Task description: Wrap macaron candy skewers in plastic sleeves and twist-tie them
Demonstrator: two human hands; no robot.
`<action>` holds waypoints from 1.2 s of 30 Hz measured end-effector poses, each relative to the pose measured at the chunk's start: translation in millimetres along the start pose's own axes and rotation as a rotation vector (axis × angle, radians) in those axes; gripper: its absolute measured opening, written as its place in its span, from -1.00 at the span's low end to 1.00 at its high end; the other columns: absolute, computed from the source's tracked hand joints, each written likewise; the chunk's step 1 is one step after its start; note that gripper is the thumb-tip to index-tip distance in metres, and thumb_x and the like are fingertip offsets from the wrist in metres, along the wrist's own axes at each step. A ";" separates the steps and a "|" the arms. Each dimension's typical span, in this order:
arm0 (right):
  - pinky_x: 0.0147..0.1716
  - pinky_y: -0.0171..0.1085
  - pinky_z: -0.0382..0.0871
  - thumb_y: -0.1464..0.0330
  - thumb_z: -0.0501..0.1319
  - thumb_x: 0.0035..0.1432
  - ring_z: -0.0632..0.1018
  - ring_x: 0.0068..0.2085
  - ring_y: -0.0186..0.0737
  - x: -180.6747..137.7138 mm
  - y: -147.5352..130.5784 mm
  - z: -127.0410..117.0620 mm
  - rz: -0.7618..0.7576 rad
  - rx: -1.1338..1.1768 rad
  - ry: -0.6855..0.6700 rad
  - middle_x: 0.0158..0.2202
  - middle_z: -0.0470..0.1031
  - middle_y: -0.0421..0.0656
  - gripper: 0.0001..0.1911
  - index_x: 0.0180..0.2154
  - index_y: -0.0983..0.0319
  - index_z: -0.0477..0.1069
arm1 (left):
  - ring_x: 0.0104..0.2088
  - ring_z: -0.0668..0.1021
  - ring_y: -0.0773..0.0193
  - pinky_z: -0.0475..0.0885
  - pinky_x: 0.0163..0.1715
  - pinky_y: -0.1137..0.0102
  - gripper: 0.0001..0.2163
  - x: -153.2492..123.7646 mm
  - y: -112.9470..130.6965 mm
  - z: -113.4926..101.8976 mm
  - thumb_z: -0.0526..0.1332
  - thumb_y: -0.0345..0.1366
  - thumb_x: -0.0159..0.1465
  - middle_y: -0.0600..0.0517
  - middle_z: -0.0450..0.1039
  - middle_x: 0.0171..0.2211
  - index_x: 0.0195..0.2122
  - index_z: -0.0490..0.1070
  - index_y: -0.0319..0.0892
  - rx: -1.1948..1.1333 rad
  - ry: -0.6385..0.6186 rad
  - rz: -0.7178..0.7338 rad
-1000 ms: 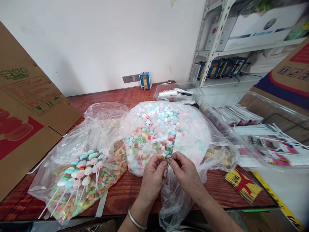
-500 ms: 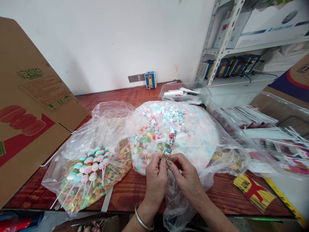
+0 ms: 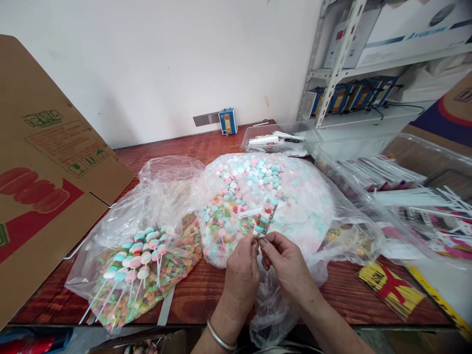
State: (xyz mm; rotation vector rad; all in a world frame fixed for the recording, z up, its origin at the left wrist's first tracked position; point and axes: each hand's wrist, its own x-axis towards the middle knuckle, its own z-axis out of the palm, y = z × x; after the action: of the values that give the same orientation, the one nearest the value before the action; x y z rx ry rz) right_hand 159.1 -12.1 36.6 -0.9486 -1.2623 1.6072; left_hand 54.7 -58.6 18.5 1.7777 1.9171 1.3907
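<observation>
A carton [image 3: 47,128] stands left of a bag [image 3: 186,246] with lollipops [image 3: 134,255] on it; right of that on the counter [image 3: 199,300], a second bag [image 3: 302,194], wrapped candy [image 3: 265,219] before it, a tray [image 3: 312,140] behind

A printed cardboard box [image 3: 55,162] stood at left. A blue-and-white device [image 3: 228,122] sat on the counter [image 3: 158,142] beside a grey wall socket [image 3: 205,119]. To the right, a metal shelf [image 3: 338,66] held a white carton [image 3: 405,42] above several blue devices [image 3: 341,98].
</observation>
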 end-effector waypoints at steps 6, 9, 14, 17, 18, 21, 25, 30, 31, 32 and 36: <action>-0.44 -0.33 0.26 0.25 0.17 0.24 0.37 -0.44 -0.30 -2.3 -8.1 -6.1 -0.204 -0.324 -0.048 -0.49 0.35 -0.24 -0.78 -0.43 0.21 0.35 | -0.14 0.59 0.09 0.47 -0.17 0.28 -0.72 -4.1 -5.5 -0.3 0.00 -0.41 0.35 -0.19 0.54 -0.16 0.07 0.31 -0.19 0.156 0.022 0.081; -0.60 -0.37 0.19 0.17 0.16 0.25 0.27 -0.59 -0.38 1.0 -2.6 -5.0 -0.042 -0.080 -0.147 -0.58 0.24 -0.33 -0.73 -0.39 0.20 0.32 | -0.28 0.59 0.16 0.45 -0.30 0.33 -0.76 -1.5 3.9 -3.0 -0.03 -0.36 0.38 -0.14 0.55 -0.24 -0.01 0.33 -0.19 0.073 0.003 -0.052; -0.55 -0.35 0.31 0.19 0.23 0.19 0.40 -0.55 -0.34 3.3 2.0 -1.2 -0.059 -0.085 -0.087 -0.48 0.43 -0.25 -0.78 -0.31 0.23 0.43 | -0.27 0.57 0.19 0.41 -0.27 0.34 -0.76 2.1 7.6 -4.6 -0.02 -0.31 0.39 -0.10 0.55 -0.24 -0.04 0.37 -0.18 -0.045 0.000 -0.194; -0.31 -0.28 0.43 0.25 0.24 0.18 0.53 -0.34 -0.21 1.4 0.8 2.0 -0.156 -0.191 0.002 -0.35 0.55 -0.16 -0.82 -0.25 0.22 0.49 | -0.22 0.57 0.17 0.40 -0.22 0.33 -0.74 2.2 6.6 -2.6 -0.02 -0.33 0.38 -0.13 0.54 -0.19 0.00 0.37 -0.19 -0.070 -0.001 -0.187; -0.26 -0.26 0.44 0.26 0.22 0.19 0.54 -0.30 -0.19 0.9 0.3 2.9 -0.179 -0.213 0.017 -0.34 0.56 -0.14 -0.83 -0.27 0.22 0.49 | -0.22 0.56 0.17 0.40 -0.21 0.33 -0.74 2.0 6.8 -1.6 -0.02 -0.33 0.38 -0.13 0.54 -0.18 0.00 0.38 -0.19 -0.087 -0.003 -0.185; -0.31 -0.28 0.42 0.26 0.19 0.22 0.51 -0.35 -0.21 0.3 -2.0 3.4 -0.218 -0.277 0.042 -0.40 0.52 -0.16 -0.82 -0.36 0.22 0.45 | -0.21 0.56 0.18 0.41 -0.19 0.33 -0.74 2.9 7.3 0.9 0.01 -0.32 0.37 -0.11 0.55 -0.19 -0.01 0.42 -0.16 -0.188 -0.003 -0.190; -0.57 -0.36 0.27 0.21 0.20 0.17 0.33 -0.56 -0.34 -2.3 -8.9 -2.7 -0.131 -0.213 -0.037 -0.58 0.32 -0.29 -0.77 -0.45 0.20 0.34 | -0.08 0.54 0.16 0.38 -0.02 0.26 -0.76 11.3 3.4 -4.3 0.07 -0.32 0.36 -0.06 0.55 -0.13 -0.08 0.51 -0.08 -0.456 -0.029 -0.171; -0.62 -0.39 0.17 0.26 0.17 0.20 0.26 -0.59 -0.38 -5.1 -20.5 -19.0 -0.054 -0.160 -0.277 -0.58 0.22 -0.34 -0.82 -0.41 0.19 0.31 | 0.22 0.32 0.09 0.16 0.22 0.14 -0.81 27.8 8.6 -40.4 0.18 -0.34 0.30 -0.01 0.38 0.16 -0.23 0.60 0.00 -0.543 -0.096 -0.047; -0.61 -0.39 0.16 0.28 0.15 0.22 0.26 -0.57 -0.37 -4.2 -24.4 -22.7 -0.112 -0.220 -0.225 -0.57 0.22 -0.33 -0.84 -0.41 0.19 0.32 | 0.23 0.31 0.09 0.15 0.22 0.14 -0.81 29.2 12.6 -49.6 0.18 -0.34 0.29 -0.01 0.36 0.17 -0.20 0.59 0.01 -0.521 -0.049 -0.040; -0.60 -0.38 0.17 0.31 0.15 0.22 0.27 -0.55 -0.37 -3.2 -29.1 -26.0 -0.198 -0.298 -0.146 -0.54 0.23 -0.31 -0.84 -0.41 0.19 0.32 | 0.18 0.36 0.10 0.21 0.19 0.15 -0.81 29.3 17.2 -58.2 0.19 -0.33 0.29 -0.03 0.40 0.13 -0.17 0.58 0.00 -0.504 0.005 -0.036; -0.48 -0.34 0.24 0.45 0.15 0.22 0.36 -0.47 -0.32 -6.0 -50.8 -31.9 -0.600 -0.616 0.102 -0.47 0.34 -0.25 -0.87 -0.40 0.17 0.34 | -0.32 0.54 0.15 0.43 -0.25 0.29 -0.72 19.7 33.5 -72.1 0.15 -0.09 0.30 -0.09 0.53 -0.40 -0.27 0.61 -0.09 -0.535 -0.276 -0.127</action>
State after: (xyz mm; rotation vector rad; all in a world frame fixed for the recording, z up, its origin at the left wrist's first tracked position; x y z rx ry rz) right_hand 199.2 -1.3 80.3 -0.8700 -1.8002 0.7047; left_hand 23.8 -82.6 90.4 1.4675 1.3317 1.3634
